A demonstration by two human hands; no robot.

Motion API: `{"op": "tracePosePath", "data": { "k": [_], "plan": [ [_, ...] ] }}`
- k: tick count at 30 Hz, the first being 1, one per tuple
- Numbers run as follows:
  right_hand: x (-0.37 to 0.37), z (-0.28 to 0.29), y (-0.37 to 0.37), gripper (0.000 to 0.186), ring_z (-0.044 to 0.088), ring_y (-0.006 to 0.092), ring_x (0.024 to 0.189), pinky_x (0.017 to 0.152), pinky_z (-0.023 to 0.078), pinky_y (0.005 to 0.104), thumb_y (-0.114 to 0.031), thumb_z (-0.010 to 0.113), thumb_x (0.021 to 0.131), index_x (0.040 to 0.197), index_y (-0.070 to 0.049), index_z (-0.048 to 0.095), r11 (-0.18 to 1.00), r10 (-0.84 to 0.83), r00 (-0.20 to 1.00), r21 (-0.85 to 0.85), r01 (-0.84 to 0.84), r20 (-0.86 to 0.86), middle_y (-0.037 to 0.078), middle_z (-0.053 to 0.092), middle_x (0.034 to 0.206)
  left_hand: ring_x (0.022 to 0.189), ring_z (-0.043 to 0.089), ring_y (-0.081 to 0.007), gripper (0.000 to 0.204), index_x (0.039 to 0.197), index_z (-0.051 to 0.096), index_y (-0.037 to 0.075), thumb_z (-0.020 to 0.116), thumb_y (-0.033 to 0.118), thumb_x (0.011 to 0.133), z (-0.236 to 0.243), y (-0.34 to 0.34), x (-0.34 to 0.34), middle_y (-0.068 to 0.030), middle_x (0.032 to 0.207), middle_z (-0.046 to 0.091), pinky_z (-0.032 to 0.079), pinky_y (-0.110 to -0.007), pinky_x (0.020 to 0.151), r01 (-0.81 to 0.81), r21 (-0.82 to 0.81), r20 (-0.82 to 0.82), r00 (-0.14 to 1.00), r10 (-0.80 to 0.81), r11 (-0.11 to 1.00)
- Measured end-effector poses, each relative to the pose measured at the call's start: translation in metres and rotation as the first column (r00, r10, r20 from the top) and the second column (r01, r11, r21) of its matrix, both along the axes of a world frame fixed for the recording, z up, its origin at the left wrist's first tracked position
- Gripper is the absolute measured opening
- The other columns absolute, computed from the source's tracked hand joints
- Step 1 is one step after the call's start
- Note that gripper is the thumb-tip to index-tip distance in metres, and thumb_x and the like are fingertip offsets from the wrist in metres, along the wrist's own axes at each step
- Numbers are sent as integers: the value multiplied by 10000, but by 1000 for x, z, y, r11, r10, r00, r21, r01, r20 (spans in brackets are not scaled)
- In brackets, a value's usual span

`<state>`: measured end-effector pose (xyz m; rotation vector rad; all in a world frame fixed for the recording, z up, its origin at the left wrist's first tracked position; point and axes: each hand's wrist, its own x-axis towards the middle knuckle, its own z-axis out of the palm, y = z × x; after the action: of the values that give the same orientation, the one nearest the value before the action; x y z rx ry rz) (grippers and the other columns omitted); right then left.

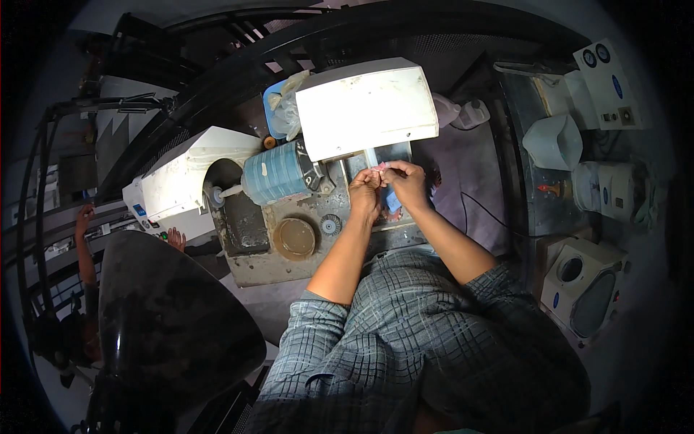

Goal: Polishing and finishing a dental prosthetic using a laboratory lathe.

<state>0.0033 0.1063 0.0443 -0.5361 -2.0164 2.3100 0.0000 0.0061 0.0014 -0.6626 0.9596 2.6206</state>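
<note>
My left hand (365,197) and my right hand (409,186) meet under the lower edge of a white hood (365,105). Both sets of fingers pinch a small pink piece (379,167), mostly covered by the fingertips and too small to name. Left of my hands sits a bench motor with a blue ribbed body (278,173). A round brown bowl (294,239) and a dark bristled wheel (330,225) lie on the bench nearer to me. Something blue (393,201) shows below my right hand.
A second white hood (206,170) covers the motor's left end. A blue tub with plastic bags (274,101) and plastic jugs (473,114) stand behind. Several machines (585,282) line the right side. Another person's hand (176,239) and a big black glossy shape (173,311) are left.
</note>
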Motion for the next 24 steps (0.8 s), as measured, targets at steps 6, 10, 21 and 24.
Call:
{"op": "tracePosePath", "data": {
  "k": [6,10,21,24],
  "plan": [
    [-1,-4,0,99,550,87,556,511,446,218,51,551,759,808,77,634,996,-37,999,-78,40,35,61,602,638,679,538,-146,76,885,604,-19,533,-3,862,-1,-1,1,-90,798,611,444,-255,623,52,-36,-2,999,-52,998],
    [-4,-5,-2,101,557,95,550,503,459,228,55,542,755,801,87,626,983,-79,991,-160,95,106,75,601,637,670,533,-140,84,883,606,-28,534,13,869,0,-1,0,-91,792,613,439,-245,618,45,-63,7,999,-45,997],
    [-16,1,5,113,605,146,573,519,514,243,1,591,759,829,88,608,977,-2,955,-203,65,296,119,624,704,656,542,-143,90,904,609,-43,563,15,852,6,2,-2,-109,813,625,446,-240,603,17,-111,62,998,-10,994],
    [-21,8,9,104,608,154,573,527,527,247,-17,601,765,806,79,608,972,45,933,-231,42,357,122,623,702,659,550,-151,75,893,604,-39,570,7,844,8,4,-3,-112,810,626,445,-240,602,2,-79,94,996,5,997]
  ]
}}
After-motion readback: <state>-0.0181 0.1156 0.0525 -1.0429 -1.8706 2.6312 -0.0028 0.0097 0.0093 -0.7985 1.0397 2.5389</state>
